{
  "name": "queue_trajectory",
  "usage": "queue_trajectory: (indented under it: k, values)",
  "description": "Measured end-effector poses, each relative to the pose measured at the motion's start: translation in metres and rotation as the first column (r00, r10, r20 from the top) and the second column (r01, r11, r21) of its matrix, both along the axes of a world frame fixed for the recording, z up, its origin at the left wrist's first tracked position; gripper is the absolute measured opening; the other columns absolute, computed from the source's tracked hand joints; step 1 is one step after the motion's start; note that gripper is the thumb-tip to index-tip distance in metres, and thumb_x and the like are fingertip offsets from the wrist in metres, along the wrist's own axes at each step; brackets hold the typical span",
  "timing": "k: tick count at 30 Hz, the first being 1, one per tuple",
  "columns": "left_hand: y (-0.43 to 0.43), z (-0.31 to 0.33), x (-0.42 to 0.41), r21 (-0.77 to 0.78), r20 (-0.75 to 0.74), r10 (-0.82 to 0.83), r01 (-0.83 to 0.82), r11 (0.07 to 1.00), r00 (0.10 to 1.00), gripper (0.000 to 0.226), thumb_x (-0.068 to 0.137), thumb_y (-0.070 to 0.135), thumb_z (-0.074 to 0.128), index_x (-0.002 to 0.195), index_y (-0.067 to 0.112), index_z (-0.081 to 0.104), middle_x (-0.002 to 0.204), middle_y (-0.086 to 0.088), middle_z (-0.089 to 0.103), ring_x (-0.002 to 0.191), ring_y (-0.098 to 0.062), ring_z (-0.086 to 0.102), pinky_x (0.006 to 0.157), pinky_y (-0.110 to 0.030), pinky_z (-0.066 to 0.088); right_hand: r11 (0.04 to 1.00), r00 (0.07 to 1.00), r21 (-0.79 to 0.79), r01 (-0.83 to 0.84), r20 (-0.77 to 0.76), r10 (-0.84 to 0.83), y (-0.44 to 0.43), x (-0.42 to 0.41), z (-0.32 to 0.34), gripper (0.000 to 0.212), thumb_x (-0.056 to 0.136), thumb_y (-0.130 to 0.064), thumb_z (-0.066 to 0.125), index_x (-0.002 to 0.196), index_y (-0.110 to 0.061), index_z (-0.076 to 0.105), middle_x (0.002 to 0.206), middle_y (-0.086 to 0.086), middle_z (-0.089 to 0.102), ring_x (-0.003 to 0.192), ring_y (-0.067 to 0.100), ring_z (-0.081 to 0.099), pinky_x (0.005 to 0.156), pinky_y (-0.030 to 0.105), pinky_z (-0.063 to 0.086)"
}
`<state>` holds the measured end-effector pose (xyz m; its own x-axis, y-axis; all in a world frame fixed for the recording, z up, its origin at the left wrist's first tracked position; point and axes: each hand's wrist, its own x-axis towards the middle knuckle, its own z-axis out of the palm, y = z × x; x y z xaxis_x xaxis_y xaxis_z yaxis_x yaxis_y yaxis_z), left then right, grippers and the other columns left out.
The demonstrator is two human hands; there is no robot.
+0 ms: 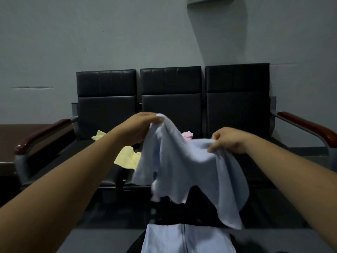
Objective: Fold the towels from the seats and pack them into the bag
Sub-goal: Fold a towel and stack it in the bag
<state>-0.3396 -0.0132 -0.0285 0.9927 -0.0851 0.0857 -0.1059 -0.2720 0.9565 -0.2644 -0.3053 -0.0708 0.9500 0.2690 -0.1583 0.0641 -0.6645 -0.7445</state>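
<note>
Two hands hold one pale blue towel [182,161] in the air before the middle seat [171,110] of a row of three, black, padded and smooth-faced. The cloth is soft, napped terry and hangs in loose folds. Our left hand [144,125] pinches a raised corner with curled fingers; our right hand [229,140] pinches the top edge, lower. A crumpled yellow towel [127,157] lies on the left seat, and a pink towel [187,135] shows behind the blue. Folded blue cloth [164,240] fills the dark bag [182,214] below.

towel [191,161] before seats [171,99] | other towels [127,157] on seats | wall [109,33] behind seats
</note>
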Motion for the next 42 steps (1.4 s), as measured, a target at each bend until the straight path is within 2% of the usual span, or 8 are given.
queue_trajectory:
  k: [3, 6, 14, 19, 23, 29, 36, 42]
  values:
    - [-0.025, 0.014, 0.000, -0.020, -0.003, -0.002, 0.002, 1.000, 1.000, 0.014, 0.096, 0.021, 0.066, 0.103, 0.012, 0.074, 0.085, -0.012, 0.073, 0.075, -0.021, 0.071, 0.068, -0.032, 0.060, 0.909, 0.943, 0.365, -0.201, -0.178, 0.280, 0.016, -0.009, 0.005, 0.034, 0.082, -0.013, 0.081, 0.115, -0.014, 0.073, 0.115, 0.014, 0.072, 0.099, 0.027, 0.071, 0.086, 0.040, 0.058]
    - [-0.034, 0.018, 0.003, -0.054, 0.007, -0.094, 0.094, 0.994, 0.996, 0.017, 0.097, 0.017, 0.064, 0.108, 0.006, 0.072, 0.086, -0.013, 0.072, 0.075, -0.021, 0.069, 0.068, -0.031, 0.059, 0.754, 0.856, 0.563, -0.339, -0.149, 0.495, 0.035, -0.025, 0.013, 0.051, 0.089, -0.033, 0.069, 0.138, -0.022, 0.060, 0.134, 0.011, 0.065, 0.115, 0.028, 0.066, 0.091, 0.040, 0.056]
    - [-0.016, 0.010, -0.001, 0.143, -0.130, -0.261, 0.278, 0.950, 0.957, 0.038, 0.090, 0.023, 0.069, 0.111, -0.007, 0.066, 0.100, -0.019, 0.070, 0.087, -0.027, 0.068, 0.072, -0.031, 0.059, 0.778, 0.947, 0.559, -0.287, 0.042, 0.320, 0.044, -0.025, 0.036, 0.018, 0.073, -0.028, 0.087, 0.080, -0.017, 0.074, 0.084, 0.010, 0.060, 0.082, 0.031, 0.046, 0.069, 0.033, 0.034]
    - [0.012, -0.005, -0.004, 0.331, -0.253, -0.238, 0.315, 0.890, 0.938, 0.061, 0.078, 0.042, 0.085, 0.114, -0.004, 0.068, 0.115, -0.039, 0.062, 0.102, -0.042, 0.060, 0.093, -0.055, 0.042, 0.678, 0.982, 0.717, -0.162, 0.051, 0.181, 0.026, -0.017, 0.032, 0.014, 0.074, -0.018, 0.079, 0.081, -0.011, 0.069, 0.089, 0.011, 0.067, 0.092, 0.028, 0.060, 0.081, 0.037, 0.050]
    - [0.012, -0.004, -0.002, 0.012, -0.056, -0.178, 0.179, 0.984, 0.982, 0.060, 0.077, 0.043, 0.084, 0.123, 0.007, 0.068, 0.126, -0.039, 0.057, 0.109, -0.046, 0.055, 0.098, -0.070, 0.037, 0.795, 0.992, 0.597, -0.108, 0.011, 0.127, 0.021, -0.015, 0.020, 0.013, 0.085, -0.011, 0.073, 0.095, -0.004, 0.072, 0.096, 0.014, 0.072, 0.095, 0.030, 0.066, 0.076, 0.033, 0.054]
    - [-0.023, 0.028, 0.001, 0.072, 0.071, -0.187, 0.182, 0.981, 0.980, 0.029, 0.094, 0.033, 0.061, 0.102, 0.007, 0.071, 0.083, -0.007, 0.072, 0.073, -0.018, 0.069, 0.064, -0.028, 0.058, 0.826, 0.917, 0.430, -0.363, 0.010, 0.398, 0.050, -0.032, 0.031, 0.042, 0.088, -0.041, 0.076, 0.119, -0.013, 0.072, 0.123, 0.021, 0.068, 0.104, 0.041, 0.059, 0.097, 0.051, 0.046]
    - [-0.007, 0.018, 0.006, -0.054, 0.008, -0.235, 0.235, 0.971, 0.972, 0.031, 0.083, 0.020, 0.067, 0.108, 0.001, 0.068, 0.095, -0.009, 0.076, 0.087, -0.020, 0.072, 0.072, -0.027, 0.059, 0.623, 0.975, 0.753, -0.210, 0.111, 0.193, 0.035, -0.017, 0.049, 0.022, 0.087, -0.020, 0.069, 0.103, -0.006, 0.074, 0.099, 0.012, 0.070, 0.094, 0.025, 0.065, 0.084, 0.032, 0.050]
    - [-0.024, 0.016, 0.009, -0.073, 0.142, -0.187, 0.199, 0.977, 0.972, 0.037, 0.100, 0.027, 0.055, 0.128, 0.002, 0.060, 0.104, -0.012, 0.069, 0.094, -0.024, 0.068, 0.083, -0.036, 0.058, 0.698, 0.947, 0.665, -0.264, 0.043, 0.318, 0.045, -0.027, 0.037, 0.036, 0.093, -0.027, 0.068, 0.115, 0.001, 0.071, 0.110, 0.015, 0.072, 0.099, 0.026, 0.069, 0.091, 0.040, 0.053]
